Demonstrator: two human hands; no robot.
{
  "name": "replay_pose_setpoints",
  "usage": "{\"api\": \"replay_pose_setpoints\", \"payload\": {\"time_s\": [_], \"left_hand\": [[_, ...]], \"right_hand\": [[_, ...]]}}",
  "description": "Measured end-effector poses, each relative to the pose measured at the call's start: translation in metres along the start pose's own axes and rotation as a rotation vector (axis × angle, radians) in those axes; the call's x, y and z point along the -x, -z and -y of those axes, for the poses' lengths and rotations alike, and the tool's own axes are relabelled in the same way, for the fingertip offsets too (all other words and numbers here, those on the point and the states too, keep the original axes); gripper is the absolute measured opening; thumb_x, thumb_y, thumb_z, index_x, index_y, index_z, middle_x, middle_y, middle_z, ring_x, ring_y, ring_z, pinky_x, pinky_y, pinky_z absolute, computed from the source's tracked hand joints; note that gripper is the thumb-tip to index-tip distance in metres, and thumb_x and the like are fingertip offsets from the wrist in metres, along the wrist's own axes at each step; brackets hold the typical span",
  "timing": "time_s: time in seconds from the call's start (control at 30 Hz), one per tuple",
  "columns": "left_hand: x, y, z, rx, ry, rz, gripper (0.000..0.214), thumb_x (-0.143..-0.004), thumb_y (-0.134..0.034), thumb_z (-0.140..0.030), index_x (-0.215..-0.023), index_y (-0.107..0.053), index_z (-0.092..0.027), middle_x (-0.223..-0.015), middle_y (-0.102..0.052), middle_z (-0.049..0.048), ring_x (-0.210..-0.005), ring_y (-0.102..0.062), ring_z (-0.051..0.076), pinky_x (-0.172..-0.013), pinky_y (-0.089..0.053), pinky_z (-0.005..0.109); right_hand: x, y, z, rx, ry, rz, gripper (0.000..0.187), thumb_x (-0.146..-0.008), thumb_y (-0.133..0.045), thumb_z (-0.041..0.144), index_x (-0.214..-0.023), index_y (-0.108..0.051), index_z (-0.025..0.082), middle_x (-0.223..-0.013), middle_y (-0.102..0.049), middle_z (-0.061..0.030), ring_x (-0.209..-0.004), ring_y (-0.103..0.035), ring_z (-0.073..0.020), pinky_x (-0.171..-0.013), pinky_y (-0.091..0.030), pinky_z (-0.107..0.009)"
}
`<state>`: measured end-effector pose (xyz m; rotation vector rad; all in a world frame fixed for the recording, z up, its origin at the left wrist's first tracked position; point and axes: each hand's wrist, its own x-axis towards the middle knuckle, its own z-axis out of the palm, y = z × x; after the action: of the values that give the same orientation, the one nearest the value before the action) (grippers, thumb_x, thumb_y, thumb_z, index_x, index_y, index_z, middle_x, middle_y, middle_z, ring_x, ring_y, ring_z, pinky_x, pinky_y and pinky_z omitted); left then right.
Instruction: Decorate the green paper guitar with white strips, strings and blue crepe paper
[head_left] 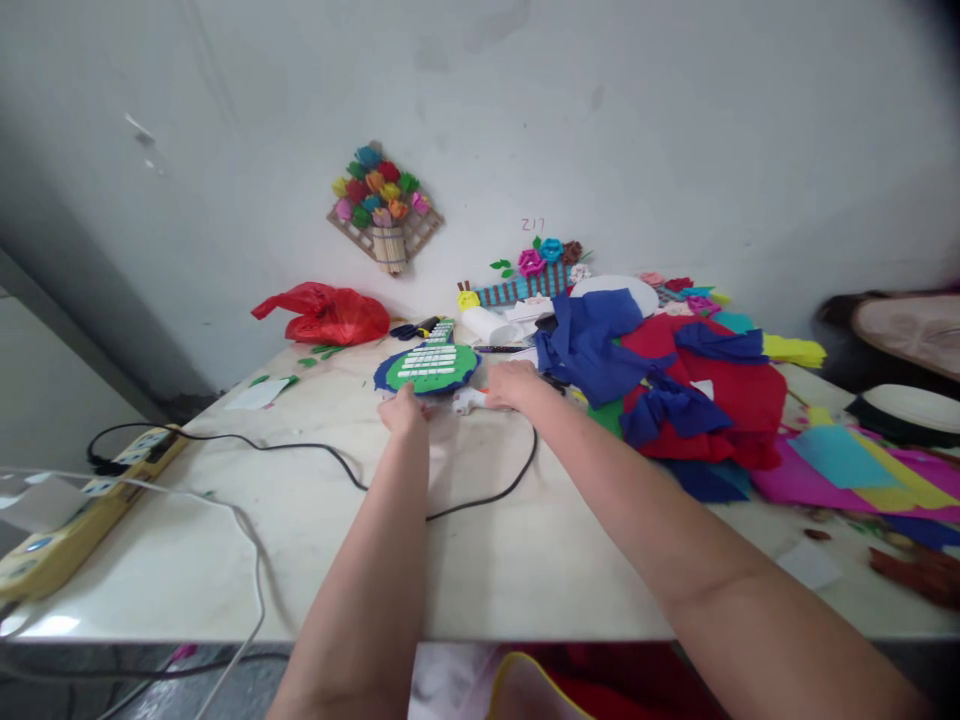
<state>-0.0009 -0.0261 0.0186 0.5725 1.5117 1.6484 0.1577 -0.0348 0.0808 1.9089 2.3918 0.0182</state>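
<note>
Far across the pale worktop [480, 560], beside a heap of red and blue paper [675, 390] under the white wall [675, 120], lies a green-and-blue paper disc [429, 368]. The left hand [403, 410] rests curled on its near edge, grip unclear; the right hand [514, 385] closes on a white glue gun [469, 401]. Steady downward pressure should stop the disc sliding.

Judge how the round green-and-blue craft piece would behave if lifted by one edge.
The green-and-blue craft piece looks thin and layered, so probably light and somewhat floppy, sagging when lifted. Lying flat on the table, it should slide rather than roll. Its white strips might peel if bent.
</note>
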Motion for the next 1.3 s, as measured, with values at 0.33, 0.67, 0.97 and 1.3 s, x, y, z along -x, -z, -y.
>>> {"api": "replay_pose_setpoints", "payload": {"time_s": [0.33,0.67,0.97,1.3], "left_hand": [[0.007,-0.004,-0.002,-0.066,0.207,0.238,0.035,-0.073,-0.059,-0.029,-0.098,-0.050,-0.007,-0.053,-0.058,0.0077,-0.046,-0.059,0.021,-0.046,-0.049,0.032],[0.000,-0.006,-0.003,0.308,0.180,0.089,0.007,-0.071,-0.052,-0.003,-0.075,-0.053,-0.009,-0.049,-0.053,0.0014,-0.046,-0.058,0.014,-0.050,-0.053,0.028],[-0.010,0.001,0.003,0.383,0.045,0.183,0.011,-0.069,-0.056,-0.004,-0.068,-0.049,-0.012,-0.052,-0.055,0.0013,-0.042,-0.055,0.011,-0.052,-0.052,0.028],[-0.013,0.013,-0.007,0.452,-0.109,0.093,0.015,-0.072,-0.057,-0.011,-0.070,-0.043,-0.016,-0.050,-0.053,-0.0031,-0.045,-0.055,0.009,-0.061,-0.052,0.029]], "right_hand": [[0.001,-0.045,0.016,-0.082,-0.026,-0.153,0.044,-0.066,-0.057,0.021,-0.107,-0.055,0.009,-0.109,-0.058,-0.0171,-0.106,-0.050,-0.0273,-0.084,-0.038,-0.034],[0.011,-0.039,-0.007,-0.050,-0.030,-0.188,0.044,-0.068,-0.059,0.033,-0.105,-0.053,0.012,-0.096,-0.063,-0.0171,-0.092,-0.058,-0.0284,-0.077,-0.040,-0.036],[0.007,-0.030,-0.048,-0.395,-0.382,-0.379,0.033,-0.069,-0.053,0.023,-0.100,-0.059,0.014,-0.093,-0.065,-0.0149,-0.087,-0.061,-0.0260,-0.070,-0.045,-0.033],[-0.016,-0.061,-0.024,-1.627,-0.387,-0.594,0.020,-0.067,-0.058,0.026,-0.085,-0.054,0.016,-0.042,-0.047,0.0071,-0.034,-0.044,-0.0073,-0.032,-0.036,-0.016]]}}
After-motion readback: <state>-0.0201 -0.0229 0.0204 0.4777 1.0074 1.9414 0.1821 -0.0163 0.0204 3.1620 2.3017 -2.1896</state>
